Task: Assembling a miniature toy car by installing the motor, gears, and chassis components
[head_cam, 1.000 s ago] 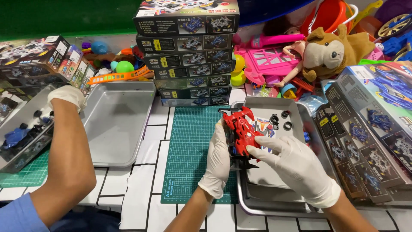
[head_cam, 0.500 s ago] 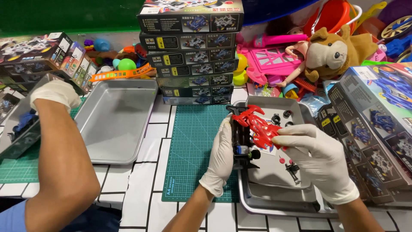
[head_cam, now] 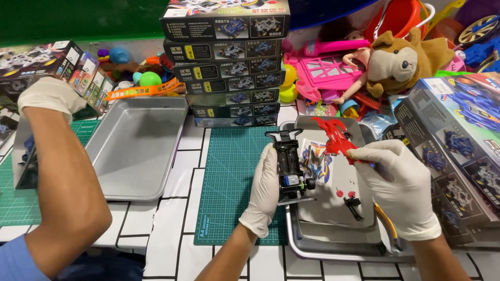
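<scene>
My left hand [head_cam: 263, 192], in a white glove, grips a black toy car chassis [head_cam: 289, 166] from its left side, over the edge of a metal tray [head_cam: 312, 250]. My right hand [head_cam: 401, 187], also gloved, pinches a red car body shell [head_cam: 336, 138], held apart from the chassis and up to its right. A colourful sticker sheet [head_cam: 315, 161] lies in the tray between the two hands. Small red parts [head_cam: 339, 193] and a black part [head_cam: 354, 205] rest on the tray floor below the shell.
A green cutting mat [head_cam: 234, 177] lies left of my hands, with a grey tray [head_cam: 135, 148] beyond it. A co-worker's gloved hand [head_cam: 49, 96] tips another tray [head_cam: 23, 156] at far left. Stacked model boxes [head_cam: 226, 67], a plush dog [head_cam: 406, 57] and more boxes [head_cam: 458, 145] crowd the back and right.
The red shell has come off the black chassis and moved up and right in my right hand. The co-worker's tray at left has tipped up steeply.
</scene>
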